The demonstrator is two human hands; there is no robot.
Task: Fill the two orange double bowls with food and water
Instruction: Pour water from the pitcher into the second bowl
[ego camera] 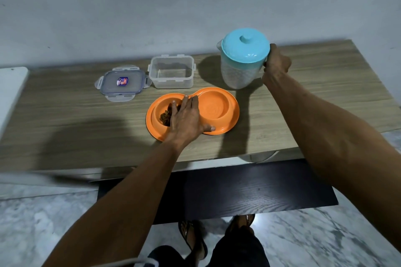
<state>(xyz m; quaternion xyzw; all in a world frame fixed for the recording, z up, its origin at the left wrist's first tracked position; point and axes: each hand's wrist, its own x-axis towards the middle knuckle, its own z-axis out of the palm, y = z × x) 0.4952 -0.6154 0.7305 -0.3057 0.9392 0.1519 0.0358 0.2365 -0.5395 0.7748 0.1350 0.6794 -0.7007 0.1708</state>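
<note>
Kibble (pixel 166 115) in orange double bowl's (pixel 217 130) left well — right well bare

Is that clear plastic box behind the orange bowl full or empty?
Empty. The clear rectangular plastic container stands open, its bare bottom showing through; its grey clip lid lies flat on the wooden table beside it.

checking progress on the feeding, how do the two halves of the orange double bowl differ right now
The left compartment holds a pile of brown food; the right compartment looks empty and dry. The left hand lies over the left compartment, partly hiding it; the right compartment is uncovered, with only the thumb on its near rim. Both are round, orange and part of one dish.
</note>
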